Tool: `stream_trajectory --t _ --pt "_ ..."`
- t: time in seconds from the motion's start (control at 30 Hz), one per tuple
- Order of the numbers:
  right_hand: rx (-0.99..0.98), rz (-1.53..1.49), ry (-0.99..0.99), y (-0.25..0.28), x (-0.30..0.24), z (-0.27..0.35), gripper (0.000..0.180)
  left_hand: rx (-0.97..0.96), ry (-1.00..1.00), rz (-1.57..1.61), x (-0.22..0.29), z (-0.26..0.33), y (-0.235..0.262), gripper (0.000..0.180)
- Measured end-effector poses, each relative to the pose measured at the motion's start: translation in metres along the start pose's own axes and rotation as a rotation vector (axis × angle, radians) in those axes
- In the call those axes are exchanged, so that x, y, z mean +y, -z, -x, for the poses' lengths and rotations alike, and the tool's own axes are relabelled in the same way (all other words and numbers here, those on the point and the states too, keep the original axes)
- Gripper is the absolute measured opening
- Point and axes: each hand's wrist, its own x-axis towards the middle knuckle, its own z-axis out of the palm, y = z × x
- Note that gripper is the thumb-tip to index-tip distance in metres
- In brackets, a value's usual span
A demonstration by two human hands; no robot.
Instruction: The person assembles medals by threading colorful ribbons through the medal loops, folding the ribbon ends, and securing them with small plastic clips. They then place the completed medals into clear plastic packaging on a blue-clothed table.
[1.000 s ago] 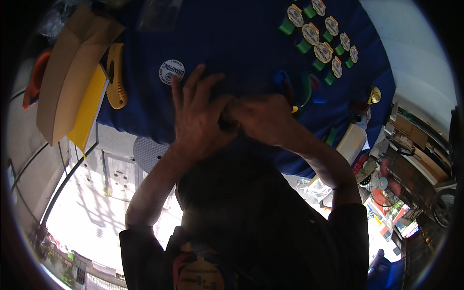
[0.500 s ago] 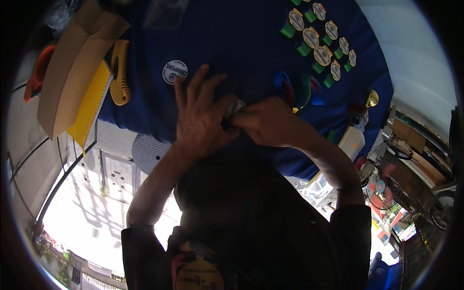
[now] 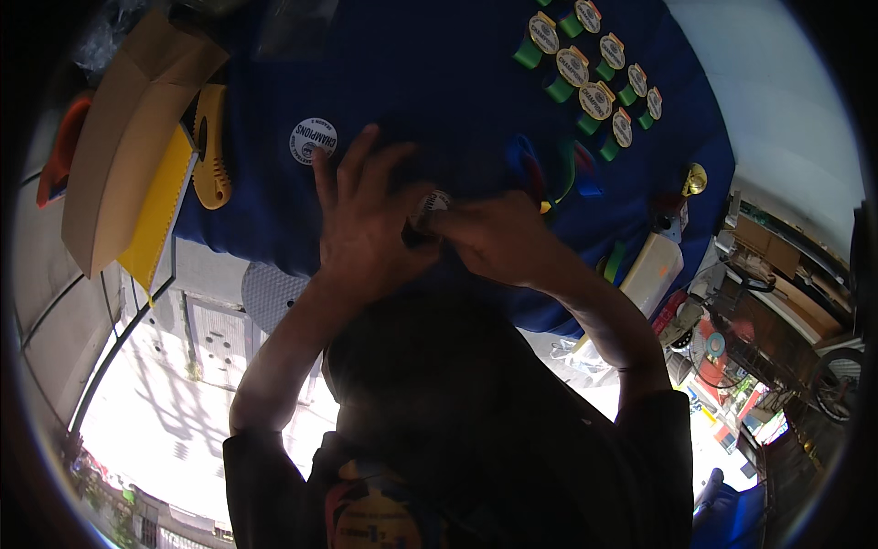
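Note:
A small round white printed disc lies between my two hands, partly covered by fingers. My left hand has its fingers spread forward over the blue cloth, its thumb and index finger at the disc's left side. My right hand is closed, fingers curled, with its thumb and fingertip on the disc's right edge. Just beyond my left fingertips is a second round white sticker with dark print, and one of those fingertips touches or nearly touches it. Shadow hides what is beneath the disc.
Several medals with green ribbons lie at the far right. Nearer are a coiled ribbon and a small gold trophy. At the left sit a cardboard box, a yellow notebook and a yellow-handled tool.
The whole view has shifted slightly, so things sit a little further left. My right fingers have drawn back a little, and more of the disc shows. Both hands stay around it.

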Motion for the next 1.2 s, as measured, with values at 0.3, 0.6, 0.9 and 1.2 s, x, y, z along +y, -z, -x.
stream_trajectory --t 0.3,0.6,0.9,1.2 --pt "-0.087 -0.008 -0.023 0.006 -0.002 -0.001 0.016 0.002 -0.011 -0.015 -0.002 0.003 0.000 0.052" --pt "0.067 -0.111 -0.139 0.002 -0.002 0.006 0.015 -0.009 -0.033 -0.036 -0.006 0.005 0.001 0.054" --pt "0.226 -0.244 -0.150 0.002 -0.005 0.004 0.014 0.079 -0.115 -0.077 -0.003 0.011 0.002 0.055" --pt "0.639 -0.294 -0.384 0.028 0.007 0.066 0.012 0.316 -0.029 -0.208 -0.017 0.002 0.033 0.040"
